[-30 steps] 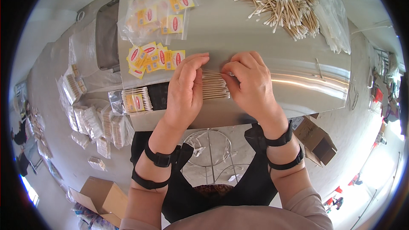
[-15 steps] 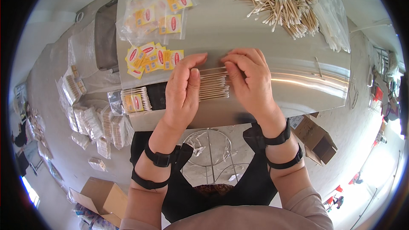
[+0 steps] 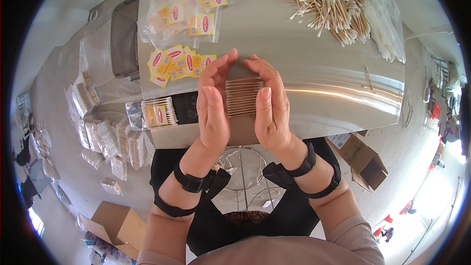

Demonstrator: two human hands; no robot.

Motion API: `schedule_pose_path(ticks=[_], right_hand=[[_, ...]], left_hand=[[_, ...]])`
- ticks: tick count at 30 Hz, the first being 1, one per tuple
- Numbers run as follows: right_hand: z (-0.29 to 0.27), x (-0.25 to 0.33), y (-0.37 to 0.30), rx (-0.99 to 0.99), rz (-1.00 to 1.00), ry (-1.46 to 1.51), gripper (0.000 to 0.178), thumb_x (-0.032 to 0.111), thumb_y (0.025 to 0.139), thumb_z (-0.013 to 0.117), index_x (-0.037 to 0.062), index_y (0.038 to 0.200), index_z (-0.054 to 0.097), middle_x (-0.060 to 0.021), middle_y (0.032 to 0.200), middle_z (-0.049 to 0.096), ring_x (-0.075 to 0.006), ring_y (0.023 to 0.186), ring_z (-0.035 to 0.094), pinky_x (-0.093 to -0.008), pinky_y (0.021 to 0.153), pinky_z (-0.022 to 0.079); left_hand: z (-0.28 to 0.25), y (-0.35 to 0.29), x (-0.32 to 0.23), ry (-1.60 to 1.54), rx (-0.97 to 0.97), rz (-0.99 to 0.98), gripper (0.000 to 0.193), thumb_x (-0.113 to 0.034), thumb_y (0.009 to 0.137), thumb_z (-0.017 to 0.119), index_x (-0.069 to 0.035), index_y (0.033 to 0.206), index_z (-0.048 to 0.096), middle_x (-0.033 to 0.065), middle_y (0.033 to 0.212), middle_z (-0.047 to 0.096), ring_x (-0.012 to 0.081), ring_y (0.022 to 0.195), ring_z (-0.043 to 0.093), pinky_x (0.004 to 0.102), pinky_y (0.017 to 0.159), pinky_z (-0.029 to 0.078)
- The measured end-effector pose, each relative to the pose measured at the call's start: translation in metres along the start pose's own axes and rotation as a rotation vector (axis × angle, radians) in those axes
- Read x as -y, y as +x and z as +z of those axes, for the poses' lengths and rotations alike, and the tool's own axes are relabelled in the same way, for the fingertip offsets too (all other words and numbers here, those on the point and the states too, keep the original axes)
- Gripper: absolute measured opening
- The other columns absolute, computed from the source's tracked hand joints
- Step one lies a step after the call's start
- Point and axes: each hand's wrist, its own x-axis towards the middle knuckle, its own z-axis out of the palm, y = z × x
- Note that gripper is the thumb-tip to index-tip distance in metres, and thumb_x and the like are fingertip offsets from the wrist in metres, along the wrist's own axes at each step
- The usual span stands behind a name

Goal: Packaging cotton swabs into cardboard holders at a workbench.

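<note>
A neat row of cotton swabs (image 3: 243,98) lies side by side near the table's front edge, between my two hands. My left hand (image 3: 213,113) stands on edge at their left ends, fingers stretched and slightly curved, thumb up. Facing it, my right hand (image 3: 273,113) is cupped against the right ends in the same way. Neither hand's fingers are closed round the swabs. To the left of my left hand, a black strip (image 3: 186,109) lies on the table beside a clear pack of swabs (image 3: 159,113) with a yellow card.
Yellow-and-white cards (image 3: 176,64) are scattered behind my left hand. Clear bags with cards (image 3: 202,24) lie beyond them. A large heap of loose swabs (image 3: 324,0) covers the metal table's (image 3: 338,78) far right. Finished-looking packs (image 3: 105,140) and cardboard boxes (image 3: 115,225) sit off the table.
My right hand has moved left, coming closer to my left hand. The swabs between them now form a squarer, more even block.
</note>
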Motion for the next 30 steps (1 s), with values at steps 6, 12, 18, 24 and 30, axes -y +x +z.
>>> schedule_pose_path(ticks=[6,12,18,24,30], right_hand=[[0.001,-0.004,-0.002,0.007,0.075,0.116,0.051,0.036,0.113,0.031,-0.0043,0.141,0.044,-0.0218,0.144,0.051,-0.0303,0.143,0.041,-0.0402,0.118,0.03],[-0.016,-0.002,0.001,-0.195,0.153,0.197,0.03,0.02,0.109,0.047,-0.0022,0.11,0.067,-0.0148,0.109,0.065,-0.0239,0.096,0.062,-0.0313,0.086,0.049],[-0.048,0.007,0.005,0.095,0.009,-0.202,0.021,0.003,0.091,0.063,0.0014,0.07,0.069,-0.0085,0.071,0.06,-0.0236,0.066,0.055,-0.0343,0.059,0.044],[-0.047,-0.006,0.002,0.179,-0.246,-0.349,0.017,0.0,0.077,0.071,0.0027,0.063,0.062,-0.0073,0.068,0.06,-0.0262,0.062,0.054,-0.0369,0.052,0.043],[-0.044,-0.004,0.003,0.189,-0.29,-0.381,0.018,-0.001,0.076,0.071,0.0031,0.062,0.06,-0.0069,0.068,0.06,-0.0262,0.061,0.054,-0.037,0.052,0.043]], left_hand=[[-0.004,0.001,0.001,-0.065,-0.026,-0.011,0.066,-0.054,0.109,0.028,-0.001,0.147,0.038,0.0189,0.149,0.047,0.0278,0.14,0.044,0.0418,0.116,0.035],[0.001,0.0,-0.007,0.016,-0.011,0.047,0.07,-0.059,0.107,0.029,-0.003,0.146,0.039,0.0222,0.147,0.051,0.0337,0.138,0.047,0.0465,0.12,0.031],[0.006,0.003,-0.001,-0.034,0.074,-0.018,0.072,-0.062,0.106,0.027,-0.004,0.148,0.036,0.0229,0.149,0.048,0.0337,0.141,0.045,0.0458,0.122,0.027],[0.006,0.003,0.002,-0.04,0.075,-0.051,0.073,-0.062,0.106,0.026,-0.004,0.149,0.036,0.0225,0.15,0.046,0.0326,0.143,0.042,0.0447,0.123,0.025],[0.006,0.003,0.002,-0.05,0.072,-0.054,0.072,-0.061,0.107,0.026,-0.003,0.149,0.035,0.0226,0.15,0.046,0.0325,0.143,0.042,0.0448,0.123,0.025]])
